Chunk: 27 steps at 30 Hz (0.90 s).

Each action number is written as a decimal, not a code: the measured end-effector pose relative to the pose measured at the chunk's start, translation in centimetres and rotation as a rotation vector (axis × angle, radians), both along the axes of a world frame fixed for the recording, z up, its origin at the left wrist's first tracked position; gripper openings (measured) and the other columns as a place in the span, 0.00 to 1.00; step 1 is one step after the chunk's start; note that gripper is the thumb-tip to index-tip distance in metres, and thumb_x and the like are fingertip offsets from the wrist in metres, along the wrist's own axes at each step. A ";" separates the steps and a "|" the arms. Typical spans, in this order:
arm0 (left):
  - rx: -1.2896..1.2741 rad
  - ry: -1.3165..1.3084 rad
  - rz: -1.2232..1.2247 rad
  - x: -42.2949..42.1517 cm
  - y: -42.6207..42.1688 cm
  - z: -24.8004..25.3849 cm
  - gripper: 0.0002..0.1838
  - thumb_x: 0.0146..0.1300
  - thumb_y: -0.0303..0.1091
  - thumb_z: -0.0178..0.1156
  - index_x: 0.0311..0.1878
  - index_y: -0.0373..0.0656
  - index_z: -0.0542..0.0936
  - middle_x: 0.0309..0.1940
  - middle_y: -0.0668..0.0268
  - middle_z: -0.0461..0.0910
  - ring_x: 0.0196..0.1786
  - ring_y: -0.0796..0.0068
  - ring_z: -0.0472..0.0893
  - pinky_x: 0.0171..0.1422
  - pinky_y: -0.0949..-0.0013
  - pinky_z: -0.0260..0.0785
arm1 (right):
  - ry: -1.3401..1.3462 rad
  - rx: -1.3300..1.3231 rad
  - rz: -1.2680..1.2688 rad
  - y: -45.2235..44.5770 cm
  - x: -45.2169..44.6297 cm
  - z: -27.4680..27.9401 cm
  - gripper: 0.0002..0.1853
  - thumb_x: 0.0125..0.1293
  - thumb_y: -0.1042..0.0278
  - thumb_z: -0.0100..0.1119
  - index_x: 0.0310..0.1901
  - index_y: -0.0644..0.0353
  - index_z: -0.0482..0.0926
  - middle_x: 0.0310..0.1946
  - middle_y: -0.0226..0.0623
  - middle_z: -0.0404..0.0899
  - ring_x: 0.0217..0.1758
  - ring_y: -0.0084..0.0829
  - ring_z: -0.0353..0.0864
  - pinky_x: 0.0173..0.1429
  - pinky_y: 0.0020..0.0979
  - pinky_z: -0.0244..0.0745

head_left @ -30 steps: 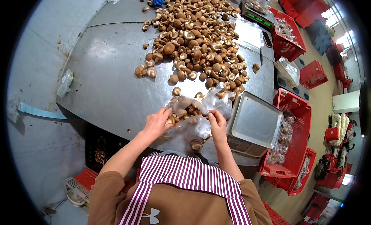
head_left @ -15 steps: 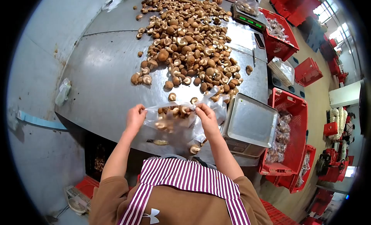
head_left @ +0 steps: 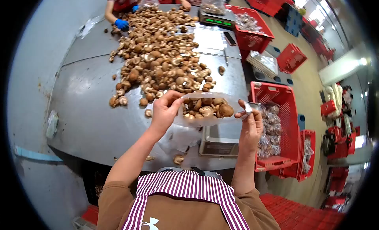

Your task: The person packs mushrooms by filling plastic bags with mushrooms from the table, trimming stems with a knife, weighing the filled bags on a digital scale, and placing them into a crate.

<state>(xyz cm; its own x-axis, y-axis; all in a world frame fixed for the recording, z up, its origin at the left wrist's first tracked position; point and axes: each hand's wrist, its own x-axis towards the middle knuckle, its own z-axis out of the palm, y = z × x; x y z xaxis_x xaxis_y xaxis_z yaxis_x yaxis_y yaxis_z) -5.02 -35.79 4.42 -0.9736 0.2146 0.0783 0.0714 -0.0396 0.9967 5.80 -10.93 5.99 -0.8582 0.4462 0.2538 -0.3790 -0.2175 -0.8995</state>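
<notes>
A clear plastic bag (head_left: 188,122) with several brown mushrooms (head_left: 226,110) inside is stretched between my two hands. My left hand (head_left: 166,110) pinches the left end of its rim. At the opposite end, my right hand (head_left: 251,121) has the gathered plastic between thumb and fingers. The bag hangs above a scale (head_left: 219,147) with a metal top, hiding much of it; whether they touch I cannot tell. Just beyond the bag spreads a large heap of loose mushrooms (head_left: 156,58). A single mushroom (head_left: 179,159) lies by the table's near edge.
Across the metal table (head_left: 85,111), a co-worker's blue-gloved hand (head_left: 121,24) is at the heap. A second scale (head_left: 216,19) with a bagged load, a phone (head_left: 229,38) and a pen (head_left: 226,56) lie at the far right. Red crates (head_left: 290,111) with filled bags stand right.
Both hands have lifted the bag of mushrooms and carried it right, over the near scale. The view has shifted, and the co-worker's blue-gloved hand now shows at the far side.
</notes>
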 end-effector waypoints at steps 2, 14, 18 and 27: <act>-0.021 0.016 -0.074 -0.4 4.1 0.2 0.03 0.69 0.27 0.59 0.39 0.39 0.79 0.22 0.75 0.74 0.23 0.88 0.70 0.26 0.78 0.62 | -0.024 -0.014 -0.122 2.5 1.2 0.3 0.07 0.76 0.73 0.46 0.48 0.62 0.74 0.57 0.54 0.79 0.43 0.25 0.82 0.59 0.30 0.73; -0.550 0.458 -0.097 1.4 13.6 -6.4 0.13 0.59 0.28 0.64 0.48 0.42 0.80 0.43 0.57 0.81 0.45 0.56 0.82 0.46 0.60 0.74 | -0.383 0.055 -0.303 11.9 8.0 -8.9 0.09 0.75 0.71 0.49 0.49 0.64 0.77 0.44 0.33 0.80 0.48 0.23 0.77 0.57 0.29 0.70; -0.572 0.663 -0.002 2.7 14.5 -3.6 0.17 0.56 0.24 0.66 0.51 0.39 0.80 0.52 0.57 0.79 0.53 0.54 0.80 0.53 0.60 0.74 | -0.398 0.175 -0.186 12.0 7.6 -6.8 0.12 0.74 0.70 0.51 0.53 0.65 0.76 0.49 0.34 0.79 0.54 0.25 0.76 0.62 0.29 0.68; -0.470 0.755 -0.143 5.2 18.2 -0.9 0.10 0.57 0.22 0.64 0.43 0.38 0.81 0.39 0.59 0.82 0.44 0.57 0.81 0.48 0.61 0.74 | -0.406 0.451 -0.182 12.6 7.2 -6.0 0.19 0.68 0.68 0.61 0.57 0.66 0.73 0.52 0.42 0.79 0.58 0.33 0.76 0.65 0.35 0.69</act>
